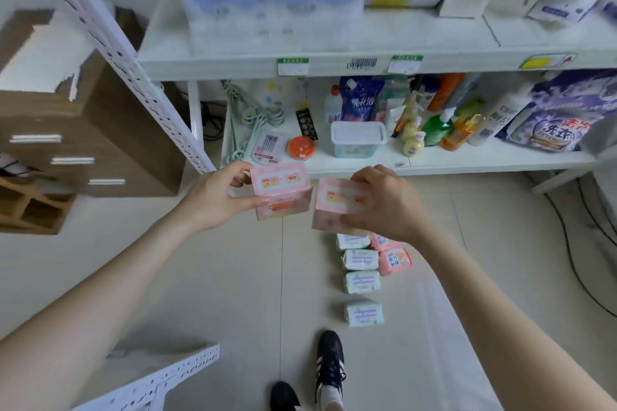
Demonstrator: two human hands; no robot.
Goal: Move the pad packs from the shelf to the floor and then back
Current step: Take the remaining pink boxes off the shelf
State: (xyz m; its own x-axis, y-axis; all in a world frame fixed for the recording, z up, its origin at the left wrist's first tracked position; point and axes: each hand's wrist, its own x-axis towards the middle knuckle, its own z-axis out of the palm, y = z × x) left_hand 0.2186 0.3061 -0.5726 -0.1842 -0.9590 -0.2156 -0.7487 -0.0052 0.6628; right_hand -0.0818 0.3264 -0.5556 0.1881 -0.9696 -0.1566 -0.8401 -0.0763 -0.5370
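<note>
1. Reached out forward with both bare arms, above the floor (207, 277) and in front of the low shelf (467, 160).
2. Held the left hand (213, 198) out near the shelf's front edge, by its left end.
3. Curled the left fingers (238, 173) around a pink pad pack (282, 192), thumb on the near side, other fingers on the far side. Closed tight on it.
4. Held the right hand (384, 202) just beside the left one, palm down.
5. Wrapped the right fingers (362, 183) over the top of a second pink pad pack (334, 207). Closed tight on it too.
6. Kept both held packs up in the air, side by side, very near each other. Could not tell whether touching.
7. Saw more packs lying on the floor below the right hand: four pale green packs (362, 282) in a row running toward the black shoes (330, 362), and two pink packs (394, 260) just beside that row on the right.
8. Saw the low shelf full of bottles (434, 127), a clear tub (357, 140) and an orange lid (301, 147) near its front edge.
</note>
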